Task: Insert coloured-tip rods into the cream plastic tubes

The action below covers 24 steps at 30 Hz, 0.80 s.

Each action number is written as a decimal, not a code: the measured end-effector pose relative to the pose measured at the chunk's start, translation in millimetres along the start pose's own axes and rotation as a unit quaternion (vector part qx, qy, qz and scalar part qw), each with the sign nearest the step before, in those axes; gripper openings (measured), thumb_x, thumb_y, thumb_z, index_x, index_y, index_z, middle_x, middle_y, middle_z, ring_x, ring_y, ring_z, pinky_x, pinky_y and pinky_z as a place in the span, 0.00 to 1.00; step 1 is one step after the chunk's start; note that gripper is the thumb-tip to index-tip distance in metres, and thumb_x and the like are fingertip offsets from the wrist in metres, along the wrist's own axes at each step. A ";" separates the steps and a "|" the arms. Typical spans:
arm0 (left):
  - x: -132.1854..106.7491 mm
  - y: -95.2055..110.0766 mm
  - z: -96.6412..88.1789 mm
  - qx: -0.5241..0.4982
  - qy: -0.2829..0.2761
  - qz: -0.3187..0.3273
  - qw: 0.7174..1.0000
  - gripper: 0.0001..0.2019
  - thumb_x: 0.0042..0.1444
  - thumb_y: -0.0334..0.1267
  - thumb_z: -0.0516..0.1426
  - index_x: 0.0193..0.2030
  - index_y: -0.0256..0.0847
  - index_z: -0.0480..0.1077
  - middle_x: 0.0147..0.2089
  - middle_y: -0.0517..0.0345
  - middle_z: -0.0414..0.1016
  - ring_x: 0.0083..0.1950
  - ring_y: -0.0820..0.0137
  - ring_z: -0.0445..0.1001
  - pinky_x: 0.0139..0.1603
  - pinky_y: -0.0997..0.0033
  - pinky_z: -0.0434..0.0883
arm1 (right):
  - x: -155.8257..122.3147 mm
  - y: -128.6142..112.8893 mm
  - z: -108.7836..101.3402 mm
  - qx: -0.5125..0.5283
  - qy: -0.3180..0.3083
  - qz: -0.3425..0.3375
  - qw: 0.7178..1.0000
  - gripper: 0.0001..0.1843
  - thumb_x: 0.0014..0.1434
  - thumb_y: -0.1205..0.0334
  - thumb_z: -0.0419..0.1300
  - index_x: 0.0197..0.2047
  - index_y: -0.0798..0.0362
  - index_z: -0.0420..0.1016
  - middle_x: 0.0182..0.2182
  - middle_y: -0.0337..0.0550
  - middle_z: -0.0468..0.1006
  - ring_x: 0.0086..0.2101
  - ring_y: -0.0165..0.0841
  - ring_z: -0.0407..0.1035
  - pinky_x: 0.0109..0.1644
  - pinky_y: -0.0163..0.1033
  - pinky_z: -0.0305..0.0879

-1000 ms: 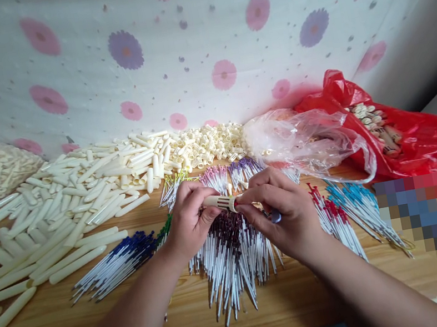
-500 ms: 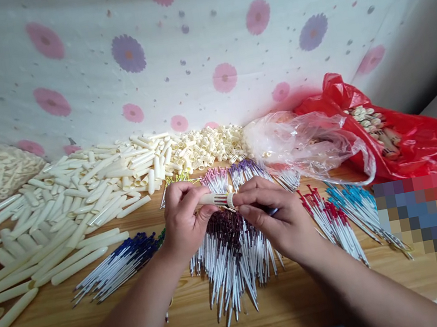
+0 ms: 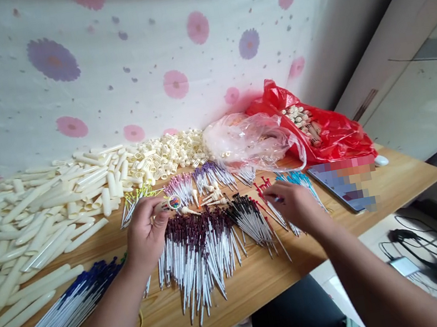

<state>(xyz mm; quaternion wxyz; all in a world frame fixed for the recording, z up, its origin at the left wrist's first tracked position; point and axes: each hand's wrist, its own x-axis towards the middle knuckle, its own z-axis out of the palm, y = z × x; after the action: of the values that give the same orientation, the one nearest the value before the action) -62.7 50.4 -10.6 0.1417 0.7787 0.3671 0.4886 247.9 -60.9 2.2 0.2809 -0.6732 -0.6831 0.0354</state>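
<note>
Head view: cream pen barrel (image 3: 174,202) was pinched in left hand (image 3: 146,231) above the desk (image 3: 410,174), well in from its near edge. Right hand (image 3: 292,202) was at red-tipped refills (image 3: 263,184), grip unclear. Cream tubes (image 3: 59,197) lay heaped toward the back edge.

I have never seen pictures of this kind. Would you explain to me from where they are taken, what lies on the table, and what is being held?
There is no machine here, only a person's left hand and right hand, both bare. Every picture comes from one camera worn on the head, looking forward and down. On the wooden table lie cream tubes, small slotted parts and pen refills grouped by colour, with a clear bag and a red bag behind. The left hand holds a pen tube with coloured ends showing in its opening. The right hand is by the red refills; whether it grips one is unclear.
</note>
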 end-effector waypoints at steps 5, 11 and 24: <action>-1.0 1.6 1.6 -0.010 -0.013 -0.001 1.000 0.20 0.59 0.56 0.50 0.41 0.41 0.68 0.37 0.57 0.69 0.38 0.66 0.69 0.42 0.67 0.68 | -16.5 72.6 -28.3 -0.249 -0.109 0.210 0.939 0.12 0.60 0.59 0.52 0.37 0.51 0.76 0.39 0.48 0.77 0.36 0.39 0.72 0.32 0.37 0.56; -0.8 -0.7 2.2 -0.010 -0.020 -0.021 1.000 0.20 0.58 0.57 0.50 0.42 0.41 0.68 0.39 0.56 0.70 0.39 0.65 0.69 0.42 0.67 0.67 | -17.4 78.0 -18.4 -0.262 -0.119 0.241 0.927 0.11 0.58 0.58 0.53 0.34 0.53 0.74 0.37 0.49 0.77 0.35 0.40 0.72 0.30 0.37 0.52; -5.2 12.8 8.8 -0.132 -0.064 -0.123 0.982 0.11 0.53 0.46 0.59 0.34 0.40 0.70 0.30 0.61 0.71 0.31 0.71 0.68 0.35 0.72 0.66 | 4.5 10.1 -12.5 0.102 -0.028 0.150 0.983 0.11 0.58 0.55 0.53 0.30 0.53 0.68 0.23 0.37 0.67 0.25 0.28 0.60 0.29 0.33 0.54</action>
<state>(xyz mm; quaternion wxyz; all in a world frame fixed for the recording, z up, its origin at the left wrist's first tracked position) -50.9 39.1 -10.8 0.3249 0.7320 0.3824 0.4609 262.7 -59.9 9.9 0.3203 -0.7346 -0.5747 0.1658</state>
